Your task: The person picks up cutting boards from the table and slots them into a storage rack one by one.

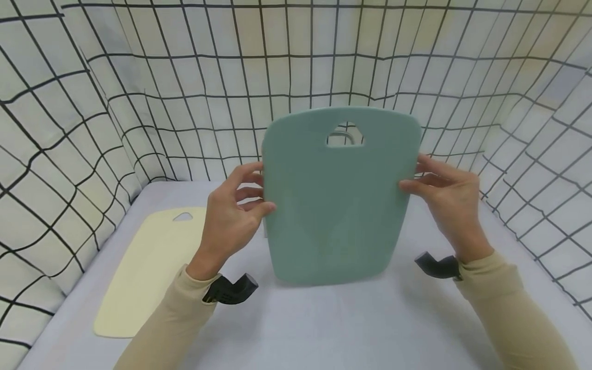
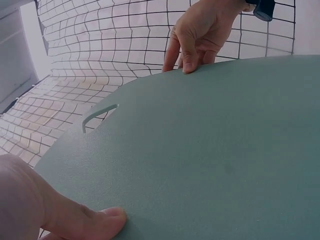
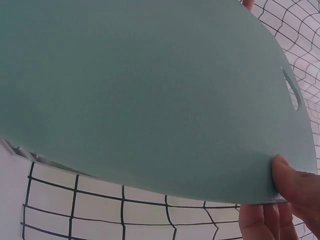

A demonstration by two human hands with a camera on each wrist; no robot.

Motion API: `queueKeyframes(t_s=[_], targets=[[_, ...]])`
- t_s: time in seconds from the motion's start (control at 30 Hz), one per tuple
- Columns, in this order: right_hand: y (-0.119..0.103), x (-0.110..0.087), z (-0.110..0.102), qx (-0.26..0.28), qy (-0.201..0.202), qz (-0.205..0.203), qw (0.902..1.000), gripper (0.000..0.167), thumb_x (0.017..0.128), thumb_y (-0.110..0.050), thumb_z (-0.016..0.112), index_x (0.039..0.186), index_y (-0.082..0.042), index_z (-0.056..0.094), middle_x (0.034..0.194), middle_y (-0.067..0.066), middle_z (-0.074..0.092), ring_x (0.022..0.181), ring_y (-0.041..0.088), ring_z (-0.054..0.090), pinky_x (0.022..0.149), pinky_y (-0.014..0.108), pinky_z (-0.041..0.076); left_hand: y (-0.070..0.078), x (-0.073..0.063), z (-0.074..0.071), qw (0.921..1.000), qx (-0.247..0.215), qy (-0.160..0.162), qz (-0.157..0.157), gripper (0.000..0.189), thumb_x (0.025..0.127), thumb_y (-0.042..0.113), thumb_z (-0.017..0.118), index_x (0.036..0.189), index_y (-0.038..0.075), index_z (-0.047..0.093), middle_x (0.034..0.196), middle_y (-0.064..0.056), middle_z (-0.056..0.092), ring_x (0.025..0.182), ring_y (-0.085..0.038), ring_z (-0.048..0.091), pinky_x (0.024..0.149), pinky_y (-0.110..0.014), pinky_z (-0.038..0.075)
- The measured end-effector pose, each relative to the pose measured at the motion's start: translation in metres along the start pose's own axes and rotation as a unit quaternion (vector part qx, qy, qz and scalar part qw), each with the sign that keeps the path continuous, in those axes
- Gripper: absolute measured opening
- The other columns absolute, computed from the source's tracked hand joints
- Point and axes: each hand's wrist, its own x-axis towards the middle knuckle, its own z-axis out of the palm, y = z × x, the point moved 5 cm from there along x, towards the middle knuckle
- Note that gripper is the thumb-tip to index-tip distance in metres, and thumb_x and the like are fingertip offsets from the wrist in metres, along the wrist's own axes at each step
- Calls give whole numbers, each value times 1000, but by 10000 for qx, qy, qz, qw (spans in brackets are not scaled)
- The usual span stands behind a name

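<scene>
A green cutting board (image 1: 337, 205) stands nearly upright in the head view, its handle hole at the top and its lower edge at the table. My left hand (image 1: 233, 213) grips its left edge, thumb on the near face and fingers at the edge. On the opposite edge, my right hand (image 1: 446, 200) pinches the board the same way. In the left wrist view the left thumb (image 2: 102, 222) presses on the green face. The right wrist view has the right thumb (image 3: 290, 180) on the face, fingers beyond the edge.
A cream cutting board (image 1: 148, 272) lies flat on the white table (image 1: 324, 329) to the left, partly behind my left forearm. Black wire grid panels (image 1: 203, 103) enclose the back and both sides. Through the handle hole, part of a curved grey object (image 1: 342, 134) shows behind the green board.
</scene>
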Motion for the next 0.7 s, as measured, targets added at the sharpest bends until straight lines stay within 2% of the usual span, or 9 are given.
queueKeyframes(t_s=[0.3, 0.5, 0.7], targets=[[-3, 1, 5, -398, -33, -38, 9992, 56, 82, -4, 86, 133, -17, 70, 100, -12, 77, 83, 4, 77, 85, 15, 60, 3, 0, -8, 9997, 214, 53, -59, 65, 79, -17, 74, 137, 11, 62, 112, -13, 66, 94, -26, 76, 86, -27, 64], [-7, 2, 12, -316, -87, -95, 9994, 56, 81, -2, 86, 133, -16, 70, 98, -12, 78, 80, 6, 77, 84, 16, 61, 3, 0, -15, 9995, 294, 72, -125, 66, 79, -17, 73, 136, 14, 63, 111, -12, 67, 93, -25, 75, 86, -23, 63], [-10, 3, 18, -256, -84, -154, 9995, 55, 80, -3, 87, 131, -17, 71, 98, -12, 79, 78, 8, 77, 84, 17, 61, 5, 1, -23, 9993, 288, 118, -210, 64, 79, -16, 74, 133, 16, 65, 108, -9, 66, 90, -14, 74, 84, -20, 63]])
